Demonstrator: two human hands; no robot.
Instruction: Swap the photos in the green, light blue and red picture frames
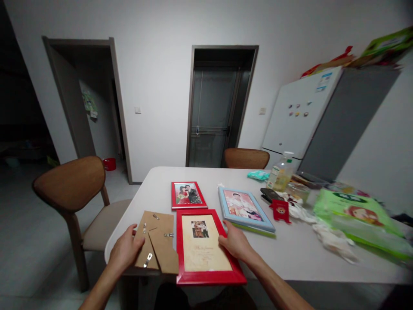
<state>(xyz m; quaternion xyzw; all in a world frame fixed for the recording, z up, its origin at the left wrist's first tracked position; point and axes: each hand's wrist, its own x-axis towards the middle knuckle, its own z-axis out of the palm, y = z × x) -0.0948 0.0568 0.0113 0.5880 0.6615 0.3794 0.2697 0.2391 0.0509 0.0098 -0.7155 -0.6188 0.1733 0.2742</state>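
Pale wall (155, 86) behind, light counter (297, 258) in front, and at its near edge sits the large red frame (211, 277), with a printed sheet (196, 262) showing in it. The right hand (237, 243) has its grip on that frame's right side; the left hand (124, 249) curves at the outer edge of the brown backing (164, 254), just left of the frame, and I can't tell whether that grip is closed. Just beyond it, the small red frame (173, 197) shows a couple's photo; to its far right, the blue frame (251, 224) shows a portrait. Those two look filled, I'd judge; the large one seems opened up, its backing off. Hidden from me are the right fingertips, most of the green-edged item (258, 232) under the blue frame, and whether glass is fitted. The sheet's small print is unreadable.
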